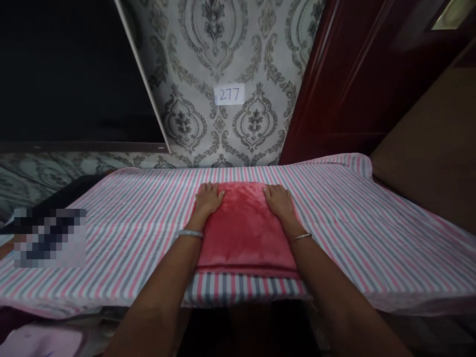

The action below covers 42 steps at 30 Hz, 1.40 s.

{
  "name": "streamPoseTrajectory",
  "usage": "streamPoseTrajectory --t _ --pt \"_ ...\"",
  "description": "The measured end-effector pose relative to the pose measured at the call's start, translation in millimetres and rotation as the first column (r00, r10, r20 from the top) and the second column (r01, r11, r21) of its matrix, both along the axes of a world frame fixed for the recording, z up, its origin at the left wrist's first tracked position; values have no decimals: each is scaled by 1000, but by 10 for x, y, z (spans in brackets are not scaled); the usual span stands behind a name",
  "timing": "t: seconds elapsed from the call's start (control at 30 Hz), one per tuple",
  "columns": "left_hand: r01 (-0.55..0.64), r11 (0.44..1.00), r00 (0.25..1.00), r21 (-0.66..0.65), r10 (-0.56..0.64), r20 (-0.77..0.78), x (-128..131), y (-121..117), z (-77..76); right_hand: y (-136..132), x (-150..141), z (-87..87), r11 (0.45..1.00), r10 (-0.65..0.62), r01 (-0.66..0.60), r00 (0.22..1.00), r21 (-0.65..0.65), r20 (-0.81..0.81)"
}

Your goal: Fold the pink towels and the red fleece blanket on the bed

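Note:
A red plush cloth [243,230], folded into a rough square, lies flat on the striped sheet [148,213] in front of me. My left hand [208,199] rests on its far left corner, palm down with the fingers stretched forward. On the far right corner lies my right hand [278,199], also flat with its fingers extended. Neither hand grips the cloth; both press on its top. The near edge of the cloth shows a folded layer, close to the front edge of the sheet-covered surface.
A large dark screen [74,74] stands at the left against patterned wallpaper [219,134]. A paper label [229,94] marked 277 is on the wall. At the right is a dark red door [345,84]. A blurred patch [50,238] covers something at the left edge.

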State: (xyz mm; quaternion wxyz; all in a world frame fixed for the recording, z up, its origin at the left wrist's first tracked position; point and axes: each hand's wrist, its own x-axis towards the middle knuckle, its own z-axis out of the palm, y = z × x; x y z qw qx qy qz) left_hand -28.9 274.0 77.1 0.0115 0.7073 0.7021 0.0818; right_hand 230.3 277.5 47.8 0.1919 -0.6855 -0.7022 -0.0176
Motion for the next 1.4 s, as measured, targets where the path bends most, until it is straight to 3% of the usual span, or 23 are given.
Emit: streamPoseTrajectory --t 0.23,0.6,0.73,0.9,1.03,1.13,1.2,1.33,1.4 --pt "8 998 999 54 -6 -41 18 -29 18 26 14 17 1000 5 -4 1000 21 -20" --pt "16 995 999 101 -21 50 9 31 74 -102 10 71 997 -68 73 992 41 -104" --pt "-6 994 998 111 -1 63 25 12 104 -278 191 -50 996 -94 89 978 -33 -186" --pt "2 995 998 102 -9 68 18 -14 112 -608 507 -308 996 11 -36 954 -81 -299" --pt "6 992 996 128 -17 87 -21 -55 178 -913 746 -486 990 77 -121 891 -70 -447" --pt "55 986 994 158 -70 90 -68 -221 233 -1136 863 -577 992 91 -127 819 -24 -566" --pt "170 970 980 172 -184 69 -87 -447 215 -1256 886 -613 997 48 -76 778 -18 -627" --pt "494 867 867 71 -497 36 -65 -1104 16 -1378 830 -599 999 -26 3 709 -34 -705" --pt "543 839 840 35 -543 2 -43 -1416 -102 -1389 789 -550 999 -40 17 684 -39 -728"
